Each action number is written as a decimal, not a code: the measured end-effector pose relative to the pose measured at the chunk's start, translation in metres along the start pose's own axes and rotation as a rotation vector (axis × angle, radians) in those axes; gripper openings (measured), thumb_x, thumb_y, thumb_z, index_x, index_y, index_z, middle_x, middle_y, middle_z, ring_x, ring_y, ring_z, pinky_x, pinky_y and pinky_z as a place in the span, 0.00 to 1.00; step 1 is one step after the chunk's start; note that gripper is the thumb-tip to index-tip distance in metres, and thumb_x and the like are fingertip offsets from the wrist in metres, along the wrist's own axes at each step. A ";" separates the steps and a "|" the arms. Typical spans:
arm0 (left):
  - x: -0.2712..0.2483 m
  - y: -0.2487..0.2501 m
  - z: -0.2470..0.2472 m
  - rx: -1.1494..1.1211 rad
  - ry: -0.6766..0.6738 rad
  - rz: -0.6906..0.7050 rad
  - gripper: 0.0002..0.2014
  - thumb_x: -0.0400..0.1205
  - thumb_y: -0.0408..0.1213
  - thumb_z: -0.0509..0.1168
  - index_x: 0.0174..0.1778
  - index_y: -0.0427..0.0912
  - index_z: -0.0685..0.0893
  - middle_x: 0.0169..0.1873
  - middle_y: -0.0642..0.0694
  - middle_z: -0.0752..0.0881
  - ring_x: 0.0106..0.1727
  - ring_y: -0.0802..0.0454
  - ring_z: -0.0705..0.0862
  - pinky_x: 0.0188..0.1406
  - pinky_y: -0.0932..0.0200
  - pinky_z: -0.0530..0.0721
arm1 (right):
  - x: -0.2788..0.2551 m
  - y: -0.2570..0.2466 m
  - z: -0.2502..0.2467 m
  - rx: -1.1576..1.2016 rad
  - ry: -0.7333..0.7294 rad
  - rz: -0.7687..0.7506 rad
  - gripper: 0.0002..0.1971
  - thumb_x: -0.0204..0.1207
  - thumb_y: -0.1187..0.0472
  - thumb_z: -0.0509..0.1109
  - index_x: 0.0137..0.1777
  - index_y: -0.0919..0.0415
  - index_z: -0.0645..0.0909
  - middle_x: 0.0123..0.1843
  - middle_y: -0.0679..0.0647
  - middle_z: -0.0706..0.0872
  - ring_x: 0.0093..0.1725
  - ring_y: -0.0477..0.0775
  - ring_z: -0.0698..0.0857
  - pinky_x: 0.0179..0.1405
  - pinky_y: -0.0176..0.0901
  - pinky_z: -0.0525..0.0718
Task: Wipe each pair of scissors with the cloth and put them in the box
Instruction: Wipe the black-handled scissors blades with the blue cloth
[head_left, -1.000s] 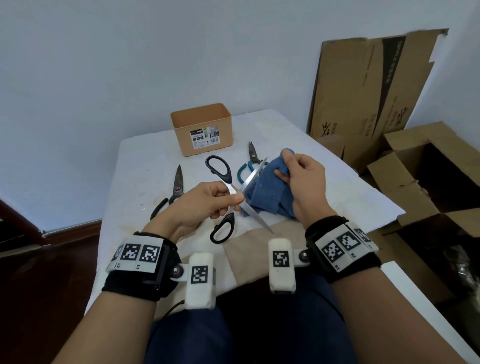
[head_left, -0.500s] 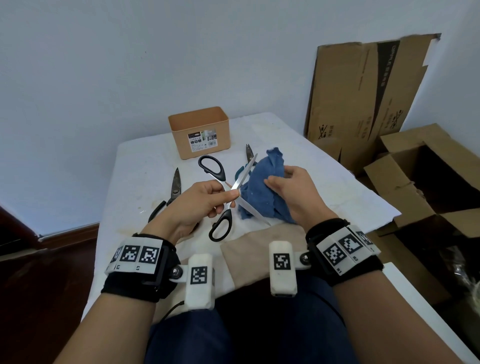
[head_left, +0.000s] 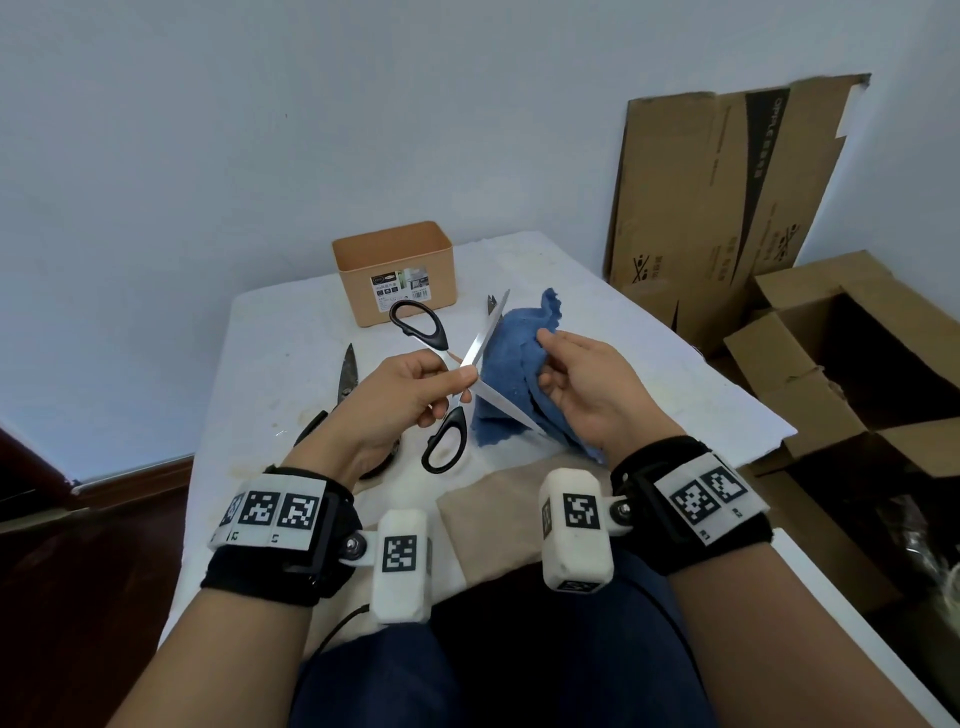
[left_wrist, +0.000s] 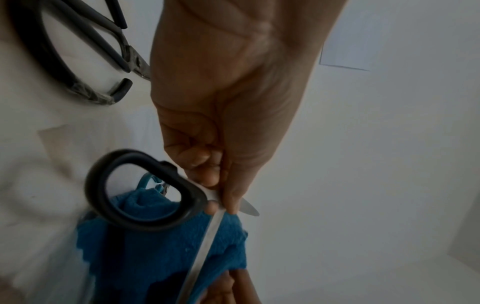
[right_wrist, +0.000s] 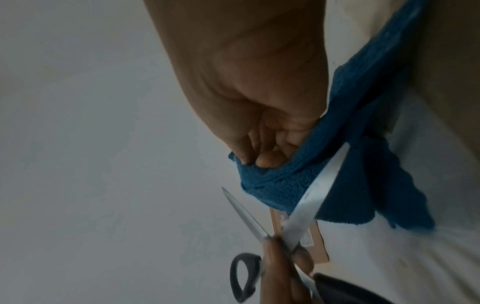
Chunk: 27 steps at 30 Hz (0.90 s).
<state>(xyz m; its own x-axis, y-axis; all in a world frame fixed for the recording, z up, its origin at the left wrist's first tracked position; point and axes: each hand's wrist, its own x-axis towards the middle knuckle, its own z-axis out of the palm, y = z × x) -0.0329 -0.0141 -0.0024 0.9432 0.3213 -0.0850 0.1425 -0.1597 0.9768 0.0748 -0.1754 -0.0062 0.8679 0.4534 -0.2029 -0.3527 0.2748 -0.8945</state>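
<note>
While the black-handled scissors (head_left: 447, 387) were held splayed open above the counter (head_left: 270, 332), the left hand (head_left: 400, 400) kept a closed grip at the pivot, thumb and fingers pinching the crossing of the blades. The right hand (head_left: 587, 395) had its grip closed on the blue cloth (head_left: 511, 353), bunched against the nearer blade; the wrist views showed that blade lying across the cloth.

The scissors appeared stiff and smooth, likely slippery on bare steel, with exposed edges and points; the pivot or the handle loops looked the safe places to hold. The cloth was soft and limp, and would need gathering to cushion the fingers along the edge.

The tan box (head_left: 397, 273) stood at the far side of the counter. A dark-handled pair (head_left: 343, 395) lay left of the hands; the tips of another pair (head_left: 491, 302) showed behind the cloth.
</note>
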 end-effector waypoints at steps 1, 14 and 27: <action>0.000 0.000 0.001 0.001 -0.003 0.003 0.08 0.82 0.39 0.71 0.37 0.44 0.84 0.36 0.47 0.87 0.26 0.59 0.73 0.24 0.69 0.69 | -0.002 0.001 0.003 0.010 -0.020 0.001 0.10 0.84 0.66 0.64 0.41 0.64 0.81 0.30 0.52 0.81 0.28 0.44 0.76 0.26 0.30 0.78; 0.003 0.000 0.002 0.036 0.027 0.007 0.08 0.82 0.38 0.72 0.38 0.44 0.85 0.34 0.47 0.87 0.25 0.60 0.74 0.24 0.69 0.69 | -0.013 0.007 0.020 -0.015 -0.186 0.018 0.09 0.82 0.76 0.62 0.51 0.68 0.83 0.45 0.57 0.87 0.42 0.48 0.86 0.41 0.32 0.87; 0.006 0.003 0.004 0.123 -0.033 -0.007 0.13 0.82 0.37 0.73 0.34 0.42 0.79 0.28 0.50 0.86 0.24 0.60 0.71 0.23 0.70 0.68 | -0.020 0.011 0.024 -0.363 -0.095 -0.109 0.05 0.80 0.70 0.67 0.50 0.69 0.85 0.27 0.47 0.81 0.21 0.35 0.77 0.23 0.27 0.74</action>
<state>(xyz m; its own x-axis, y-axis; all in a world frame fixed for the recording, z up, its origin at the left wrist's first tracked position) -0.0255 -0.0161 -0.0006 0.9512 0.2920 -0.0998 0.1825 -0.2715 0.9450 0.0451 -0.1610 -0.0022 0.8511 0.5194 -0.0764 -0.0986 0.0151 -0.9950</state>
